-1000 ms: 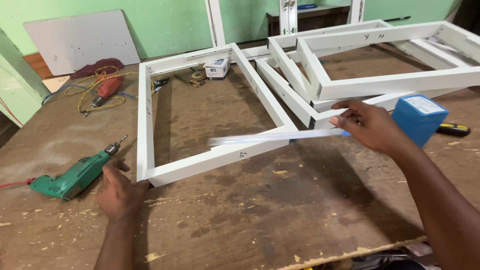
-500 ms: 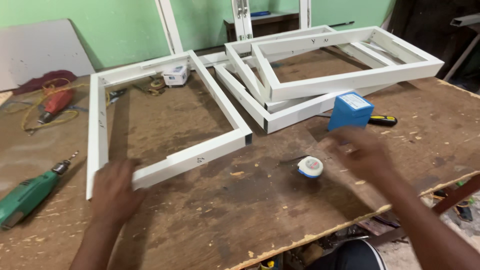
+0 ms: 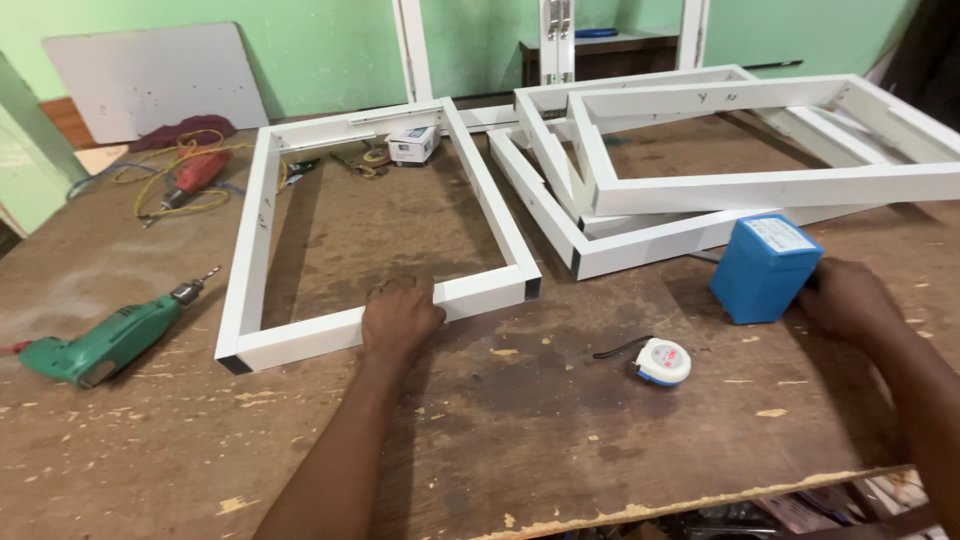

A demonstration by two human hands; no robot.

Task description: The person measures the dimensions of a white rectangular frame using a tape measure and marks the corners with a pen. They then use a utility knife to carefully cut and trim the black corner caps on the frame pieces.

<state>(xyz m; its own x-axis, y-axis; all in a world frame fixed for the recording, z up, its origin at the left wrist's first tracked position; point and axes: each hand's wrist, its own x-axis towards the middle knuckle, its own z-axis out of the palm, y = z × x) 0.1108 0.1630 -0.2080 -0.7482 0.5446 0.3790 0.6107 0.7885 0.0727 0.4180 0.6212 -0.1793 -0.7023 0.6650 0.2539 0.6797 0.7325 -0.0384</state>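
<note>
My left hand (image 3: 400, 320) grips the near rail of a white rectangular frame (image 3: 255, 230) that lies flat on the wooden workbench (image 3: 560, 450). My right hand (image 3: 850, 300) rests on the bench against the right side of a blue box (image 3: 762, 268). Its fingers are curled, and the box hides what is under them. A white and blue tape measure (image 3: 662, 360) lies between my hands, just in front of the box.
Two more white frames (image 3: 760, 185) are stacked at the back right. A green drill (image 3: 105, 340) lies at the left. A red tool with yellow cable (image 3: 190, 175), a small white box (image 3: 412, 145) and a grey board (image 3: 150, 80) sit at the back. The bench edge (image 3: 700, 495) is near.
My left hand moved from beside the drill onto the frame's near rail. The thin white strip has left my right hand, which now sits beside the blue box. The tape measure appeared on the bench.
</note>
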